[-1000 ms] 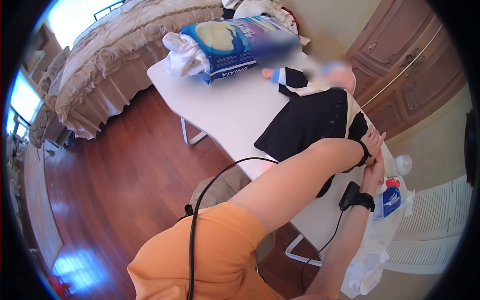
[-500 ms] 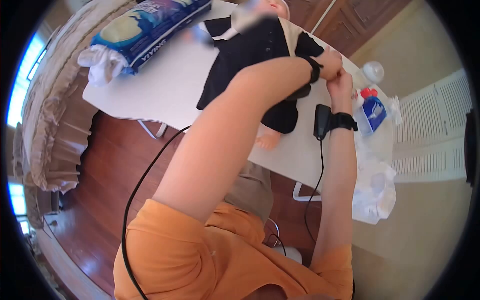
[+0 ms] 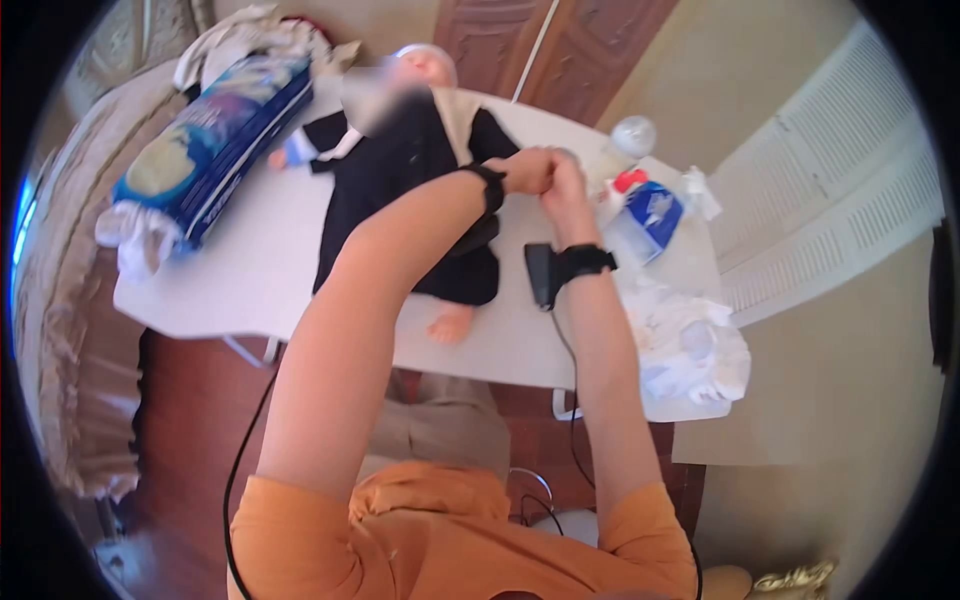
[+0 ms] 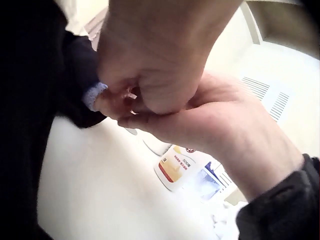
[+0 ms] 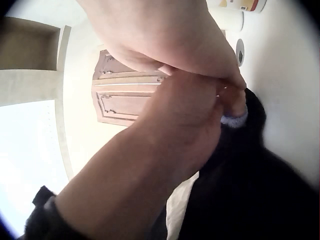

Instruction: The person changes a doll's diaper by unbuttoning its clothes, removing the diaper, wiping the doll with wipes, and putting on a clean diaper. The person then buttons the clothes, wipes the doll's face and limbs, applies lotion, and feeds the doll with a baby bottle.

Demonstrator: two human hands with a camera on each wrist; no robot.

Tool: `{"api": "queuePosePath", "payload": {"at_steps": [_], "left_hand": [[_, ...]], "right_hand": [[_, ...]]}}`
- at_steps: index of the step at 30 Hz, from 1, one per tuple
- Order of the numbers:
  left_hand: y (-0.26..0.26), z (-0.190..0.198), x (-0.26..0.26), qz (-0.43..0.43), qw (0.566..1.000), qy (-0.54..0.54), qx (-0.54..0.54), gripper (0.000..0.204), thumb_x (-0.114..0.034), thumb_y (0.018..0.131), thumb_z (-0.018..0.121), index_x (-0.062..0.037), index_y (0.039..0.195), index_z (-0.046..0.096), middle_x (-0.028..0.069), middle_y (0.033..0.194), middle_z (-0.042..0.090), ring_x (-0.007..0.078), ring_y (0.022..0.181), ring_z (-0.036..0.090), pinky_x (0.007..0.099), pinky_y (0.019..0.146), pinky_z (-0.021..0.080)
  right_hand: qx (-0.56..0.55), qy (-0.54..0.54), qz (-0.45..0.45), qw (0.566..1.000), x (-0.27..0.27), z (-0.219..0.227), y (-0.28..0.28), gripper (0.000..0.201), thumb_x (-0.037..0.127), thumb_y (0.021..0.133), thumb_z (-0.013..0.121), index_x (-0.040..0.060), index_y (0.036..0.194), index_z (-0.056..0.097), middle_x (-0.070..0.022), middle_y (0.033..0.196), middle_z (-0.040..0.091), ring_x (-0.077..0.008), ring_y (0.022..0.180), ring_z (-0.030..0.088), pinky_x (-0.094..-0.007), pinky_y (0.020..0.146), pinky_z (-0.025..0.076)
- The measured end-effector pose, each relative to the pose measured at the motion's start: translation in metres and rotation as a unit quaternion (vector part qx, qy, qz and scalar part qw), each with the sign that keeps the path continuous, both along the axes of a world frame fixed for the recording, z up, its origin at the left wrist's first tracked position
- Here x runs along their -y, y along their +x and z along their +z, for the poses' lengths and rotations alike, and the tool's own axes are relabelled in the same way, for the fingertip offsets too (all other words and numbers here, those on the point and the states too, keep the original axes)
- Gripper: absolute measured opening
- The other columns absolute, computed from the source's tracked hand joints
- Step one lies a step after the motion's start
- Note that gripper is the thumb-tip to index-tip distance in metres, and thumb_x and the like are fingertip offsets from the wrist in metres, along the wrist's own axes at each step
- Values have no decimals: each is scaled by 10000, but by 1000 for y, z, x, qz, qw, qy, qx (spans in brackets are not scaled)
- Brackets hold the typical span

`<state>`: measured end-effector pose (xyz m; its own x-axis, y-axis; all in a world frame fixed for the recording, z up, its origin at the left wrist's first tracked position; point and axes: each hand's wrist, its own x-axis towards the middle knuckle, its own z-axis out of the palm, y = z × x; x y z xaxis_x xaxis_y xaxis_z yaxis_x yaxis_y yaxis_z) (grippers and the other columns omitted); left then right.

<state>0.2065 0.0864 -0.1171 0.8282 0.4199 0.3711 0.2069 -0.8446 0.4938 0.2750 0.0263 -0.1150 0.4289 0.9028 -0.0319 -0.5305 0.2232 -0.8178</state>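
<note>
On a white table (image 3: 480, 360) lies a doll in a black outfit (image 3: 375, 185), its head (image 3: 428, 65) toward the far edge and a bare foot (image 3: 450, 322) toward me. My left hand (image 3: 522, 172) and right hand (image 3: 567, 190) meet at the end of its sleeve. In the left wrist view the doll's small hand (image 4: 107, 105) shows beyond a light blue cuff (image 4: 93, 95). Curled left fingers hold it from above, while the right thumb lies along its underside. A tiny glint shows between the fingers; I cannot tell what makes it. The other right fingers are mostly hidden behind my left hand.
To the right stand a clear-domed bottle (image 3: 632, 138), a red-capped white bottle (image 3: 625, 183), a blue-and-white pack (image 3: 655, 217) and crumpled white items (image 3: 695, 350). A large blue bag (image 3: 225, 140) lies along the left edge. A black cable (image 3: 575, 430) hangs from my right wrist.
The head view has swung right and levelled, so the table sits further left and more straight ahead. Both hands stay together at the doll's sleeve end throughout.
</note>
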Motion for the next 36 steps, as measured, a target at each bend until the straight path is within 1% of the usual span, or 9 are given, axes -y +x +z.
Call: {"api": "queuePosePath", "payload": {"at_steps": [8, 11, 15, 22, 25, 27, 31, 33, 36], "left_hand": [[-2, -3, 13, 50, 993, 27, -103, 243, -166, 688, 549, 8, 853, 593, 164, 885, 607, 297, 818, 593, 349, 740, 464], [-19, 29, 44, 112, 977, -178, -41, 260, -197, 764, 505, 45, 811, 585, 136, 795, 620, 251, 696, 619, 337, 649, 486], [-26, 39, 54, 109, 913, -390, 46, 365, -260, 860, 402, 64, 816, 564, 110, 766, 601, 168, 666, 613, 291, 577, 471], [-18, 33, 59, 158, 847, -472, 188, 354, -242, 861, 353, 72, 938, 498, 131, 862, 573, 194, 746, 592, 286, 626, 459], [-6, 32, 52, 201, 808, -505, 226, 368, -249, 852, 357, 85, 913, 500, 142, 858, 577, 214, 720, 594, 314, 594, 469], [9, 33, 47, 243, 799, -491, 249, 376, -253, 846, 363, 91, 908, 504, 151, 859, 578, 220, 705, 592, 323, 583, 472], [3, 40, 57, 329, 781, -462, 264, 375, -247, 830, 374, 82, 869, 549, 165, 857, 589, 246, 742, 601, 335, 587, 471], [-4, 45, 62, 322, 759, -483, 297, 379, -267, 839, 391, 62, 841, 579, 177, 889, 599, 266, 832, 600, 359, 626, 456], [-30, 76, 89, 332, 763, -484, 270, 392, -301, 844, 421, 58, 868, 576, 193, 920, 596, 271, 861, 593, 374, 647, 448]], "right_hand": [[109, -95, -221, 965, 93, 25, -6, 245, 58, 685, 585, -41, 888, 492, -75, 790, 509, -166, 685, 498, -260, 617, 413], [349, -144, -425, 822, 90, -11, 32, 438, 85, 622, 665, -44, 973, 436, -108, 878, 491, -192, 805, 503, -285, 719, 401], [494, -173, -423, 740, 75, -11, 37, 508, 206, 622, 662, -85, 974, 440, -221, 908, 514, -362, 880, 510, -383, 769, 404], [674, -239, -272, 644, 81, 31, 21, 320, 191, 677, 624, -1, 915, 529, -160, 791, 591, -342, 769, 583, -419, 680, 455], [813, -189, -227, 502, 91, 50, 2, 188, 124, 688, 593, 4, 824, 543, -144, 747, 596, -329, 703, 593, -415, 626, 467], [921, -146, -217, 288, 92, 57, -11, 102, 89, 681, 576, 26, 755, 545, -138, 716, 593, -295, 653, 596, -383, 560, 466], [937, -174, -219, 209, 84, 62, -26, 87, 121, 682, 539, 51, 731, 555, -87, 666, 576, -238, 662, 590, -347, 574, 442], [942, -165, -281, 79, 82, 66, -29, 87, 132, 681, 534, 62, 725, 564, -76, 671, 580, -240, 662, 587, -356, 568, 436], [938, -193, -212, 194, 76, 65, -26, 128, 127, 682, 542, 45, 775, 571, -136, 700, 592, -292, 694, 598, -390, 578, 451]]}}
